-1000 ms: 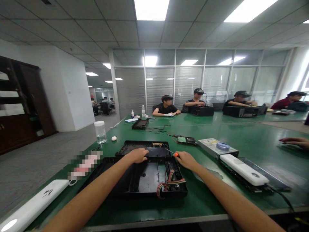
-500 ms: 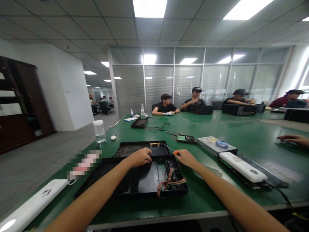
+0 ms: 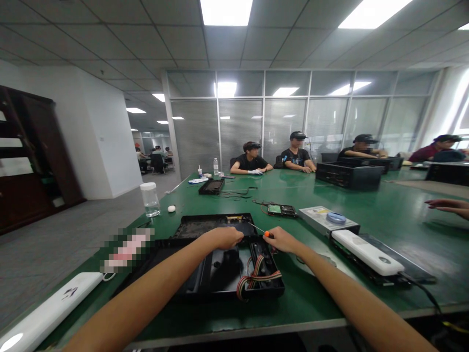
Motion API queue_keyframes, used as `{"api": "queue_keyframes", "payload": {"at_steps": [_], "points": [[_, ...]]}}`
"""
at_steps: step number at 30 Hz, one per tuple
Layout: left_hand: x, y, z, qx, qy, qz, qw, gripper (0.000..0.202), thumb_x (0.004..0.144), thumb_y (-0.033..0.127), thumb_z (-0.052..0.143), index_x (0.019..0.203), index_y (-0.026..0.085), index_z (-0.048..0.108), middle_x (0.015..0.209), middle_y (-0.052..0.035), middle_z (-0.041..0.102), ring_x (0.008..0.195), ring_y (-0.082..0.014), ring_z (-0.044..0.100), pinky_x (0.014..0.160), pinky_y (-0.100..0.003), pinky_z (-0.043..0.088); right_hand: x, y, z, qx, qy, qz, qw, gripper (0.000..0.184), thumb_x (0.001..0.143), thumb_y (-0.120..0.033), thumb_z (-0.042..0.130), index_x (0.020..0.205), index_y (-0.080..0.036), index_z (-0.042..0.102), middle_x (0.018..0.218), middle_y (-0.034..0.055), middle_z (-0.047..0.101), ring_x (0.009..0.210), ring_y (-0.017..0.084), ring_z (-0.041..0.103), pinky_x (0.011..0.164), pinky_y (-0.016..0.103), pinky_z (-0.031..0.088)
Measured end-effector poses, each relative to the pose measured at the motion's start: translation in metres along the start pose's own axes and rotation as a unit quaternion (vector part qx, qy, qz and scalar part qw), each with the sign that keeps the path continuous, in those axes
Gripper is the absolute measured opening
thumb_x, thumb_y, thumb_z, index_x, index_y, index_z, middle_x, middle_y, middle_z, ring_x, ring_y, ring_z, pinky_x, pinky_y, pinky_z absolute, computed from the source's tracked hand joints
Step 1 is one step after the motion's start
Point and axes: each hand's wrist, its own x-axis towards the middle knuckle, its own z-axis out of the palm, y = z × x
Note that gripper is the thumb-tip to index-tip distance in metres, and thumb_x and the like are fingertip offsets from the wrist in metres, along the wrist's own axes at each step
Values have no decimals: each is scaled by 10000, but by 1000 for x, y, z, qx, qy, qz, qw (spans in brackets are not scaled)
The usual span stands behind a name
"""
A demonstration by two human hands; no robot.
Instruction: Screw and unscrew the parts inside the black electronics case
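- The left hand (image 3: 231,238) is over the seam between the two black trays, its fingers curled in together; whether they pinch anything, I cannot tell.
- The right hand (image 3: 283,240) is closed around a screwdriver (image 3: 268,234) at its orange handle, the thin metal shaft slanting up and leftward (whether the tip touches anything is too small to tell). The two hands are apart, though near each other.
- The front black tray (image 3: 227,266) lies open side up on the green counter (image 3: 300,305), below the left forearm, with a striped ribbon cable (image 3: 258,277) bunched at its right end and spilling over the near wall.
- The rear black tray (image 3: 198,226) lies just beyond it, with a small brass-coloured part (image 3: 235,219) at its far edge; the screwdriver's shaft reaches over its right end.
- Beyond the right hand lies a green circuit board (image 3: 274,209). Farther right is a metal box (image 3: 315,218) with a blue round object (image 3: 336,218) on top, and nearer, a white device (image 3: 366,252).
- Off to the left stands a lidded clear jar (image 3: 150,203).
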Motion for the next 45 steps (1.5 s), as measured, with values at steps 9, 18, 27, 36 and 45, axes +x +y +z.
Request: {"api": "queue_keyframes", "payload": {"at_steps": [9,18,27,36,45], "points": [[40,10,11,-84,103,72,988,111,774,154,527,839,156,617,821,-22,649,772,-136,586,754,-214,414,0,12,-8,-41,55,15,998,425,797,-460,399,606,-134,593,548,17,561,529,117,443,514,219,277],[45,7,33,-183,168,42,968,146,787,183,534,842,141,662,836,-32,670,788,-114,602,748,-179,415,1,25,-14,-65,122,23,990,429,805,-469,371,600,-154,578,554,24,551,532,129,452,517,227,273],[40,11,33,-208,165,65,962,145,732,113,539,796,127,668,766,-28,663,697,-99,589,690,-158,413,0,26,-19,-3,165,-5,986,264,736,-414,481,851,-178,498,747,18,548,631,140,475,593,241,359],[39,9,36,-239,168,53,955,149,717,147,585,857,121,628,743,-23,613,643,-90,539,620,-163,403,-4,44,-49,115,225,-9,967,296,771,-374,429,977,-165,470,671,-1,536,540,129,484,533,243,388],[39,8,36,-239,138,31,961,149,719,176,603,853,134,652,740,-23,633,665,-99,558,635,-165,397,-5,14,-36,106,427,10,898,346,816,-435,341,675,-178,525,565,-18,486,544,132,454,537,230,346]]}}
